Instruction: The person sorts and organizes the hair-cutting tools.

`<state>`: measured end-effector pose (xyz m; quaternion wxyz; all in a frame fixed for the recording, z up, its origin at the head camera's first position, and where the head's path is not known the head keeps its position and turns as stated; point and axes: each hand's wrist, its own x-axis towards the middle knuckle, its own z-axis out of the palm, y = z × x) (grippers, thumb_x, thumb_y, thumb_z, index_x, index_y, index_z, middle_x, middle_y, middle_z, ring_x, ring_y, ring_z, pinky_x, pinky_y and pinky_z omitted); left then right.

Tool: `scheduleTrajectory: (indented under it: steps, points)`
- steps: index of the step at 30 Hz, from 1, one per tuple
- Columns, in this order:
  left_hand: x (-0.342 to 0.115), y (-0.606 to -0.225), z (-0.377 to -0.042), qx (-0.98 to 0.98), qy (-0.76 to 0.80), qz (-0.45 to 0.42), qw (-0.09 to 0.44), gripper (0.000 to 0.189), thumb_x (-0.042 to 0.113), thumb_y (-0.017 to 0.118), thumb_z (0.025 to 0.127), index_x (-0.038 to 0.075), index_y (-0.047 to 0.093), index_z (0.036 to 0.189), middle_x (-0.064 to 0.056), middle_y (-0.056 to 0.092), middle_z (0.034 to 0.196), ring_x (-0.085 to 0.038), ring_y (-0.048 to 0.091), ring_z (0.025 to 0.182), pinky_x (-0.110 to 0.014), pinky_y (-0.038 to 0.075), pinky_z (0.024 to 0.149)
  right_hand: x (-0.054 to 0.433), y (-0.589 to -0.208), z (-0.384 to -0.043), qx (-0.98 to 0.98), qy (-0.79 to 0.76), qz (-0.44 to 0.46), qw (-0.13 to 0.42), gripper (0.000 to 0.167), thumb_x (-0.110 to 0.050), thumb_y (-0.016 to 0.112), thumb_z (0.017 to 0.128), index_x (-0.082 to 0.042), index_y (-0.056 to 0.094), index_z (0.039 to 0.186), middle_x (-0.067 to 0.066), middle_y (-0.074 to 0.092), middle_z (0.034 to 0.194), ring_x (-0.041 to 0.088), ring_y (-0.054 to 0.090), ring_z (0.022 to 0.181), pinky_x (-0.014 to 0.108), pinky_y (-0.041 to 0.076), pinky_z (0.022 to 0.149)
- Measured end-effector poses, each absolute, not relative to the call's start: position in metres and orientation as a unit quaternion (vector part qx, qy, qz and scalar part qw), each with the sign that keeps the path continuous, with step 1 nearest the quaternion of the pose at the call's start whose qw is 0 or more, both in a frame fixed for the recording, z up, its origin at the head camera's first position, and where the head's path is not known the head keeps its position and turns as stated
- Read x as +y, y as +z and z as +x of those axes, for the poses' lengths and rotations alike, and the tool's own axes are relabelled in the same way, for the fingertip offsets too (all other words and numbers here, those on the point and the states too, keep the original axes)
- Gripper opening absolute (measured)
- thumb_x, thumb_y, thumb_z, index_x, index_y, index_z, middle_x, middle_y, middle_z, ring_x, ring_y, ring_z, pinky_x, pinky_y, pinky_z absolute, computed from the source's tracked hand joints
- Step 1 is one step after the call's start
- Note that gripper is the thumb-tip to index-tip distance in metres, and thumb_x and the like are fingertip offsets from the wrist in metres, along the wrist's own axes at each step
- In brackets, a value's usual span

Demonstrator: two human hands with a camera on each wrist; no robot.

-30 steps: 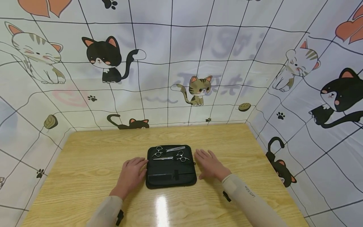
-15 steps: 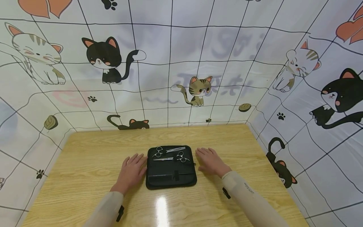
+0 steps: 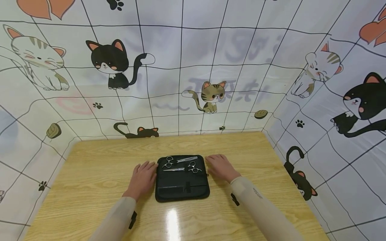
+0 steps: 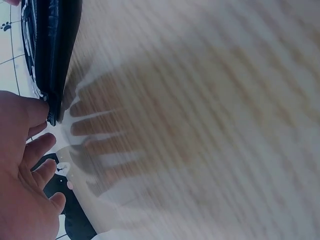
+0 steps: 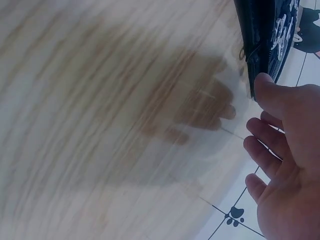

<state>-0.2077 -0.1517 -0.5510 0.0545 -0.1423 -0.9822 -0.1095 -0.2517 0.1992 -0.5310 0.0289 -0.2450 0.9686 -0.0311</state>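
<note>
A flat black case (image 3: pixel 182 179) lies on the wooden table, a pair of scissors (image 3: pixel 174 169) on its upper face with thinning scissors (image 3: pixel 187 159) above them. At the case's left edge is my left hand (image 3: pixel 141 180); in the left wrist view its thumb (image 4: pixel 37 111) is right at the case's corner and the other fingers are loosely bent. My right hand (image 3: pixel 222 167) is beside the upper right edge. The right wrist view shows its thumb (image 5: pixel 266 87) at the case's edge, with the remaining fingers relaxed and holding nothing.
The light wooden table (image 3: pixel 99 160) extends around the case. White cloth walls (image 3: pixel 169 43) printed with cats and grid lines close in the back and both sides. A light reflection shows on the tabletop in front of the case.
My right hand has moved slightly left and away from me, nearer the case's upper right corner. The left hand has shifted a little toward the upper left edge. The case has hardly moved.
</note>
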Motion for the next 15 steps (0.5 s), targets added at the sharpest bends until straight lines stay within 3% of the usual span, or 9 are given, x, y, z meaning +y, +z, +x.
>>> scheduleTrajectory:
  steps: [15]
  points:
    - [-0.147,-0.553,-0.223,-0.981,-0.153,-0.122,0.019,0.038,0.016,0.061,0.095,0.008,0.058,0.133,-0.012,0.061,0.135,-0.037,0.047,0.135,-0.060,0.032,0.111,0.177,-0.536,-0.264,0.980,-0.006,-0.201,0.012,0.030,-0.024,0.067,0.093,-0.014,0.067,0.122,0.005,0.064,0.112,0.028,0.057,0.114,0.047,0.038,0.108]
